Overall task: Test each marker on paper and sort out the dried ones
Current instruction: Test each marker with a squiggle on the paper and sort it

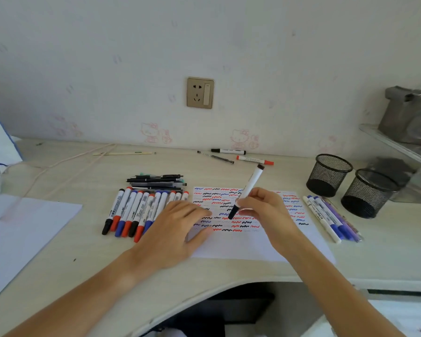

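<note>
My left hand (178, 229) lies flat on the paper's (241, 246) left edge while my right hand (265, 210) pinches a black marker (247, 190) mid-sheet; testing underway, next I judge its line and sort it.

Test paper (248, 244) at centre of desk (229, 271), row of markers (134, 211) just left with pens (157, 182) stacked behind. Slim pens (331, 217) just right, two mesh cups (350, 184) beyond. Three loose markers (238, 156) far back by wall, spare sheet (22, 229) far left.
</note>
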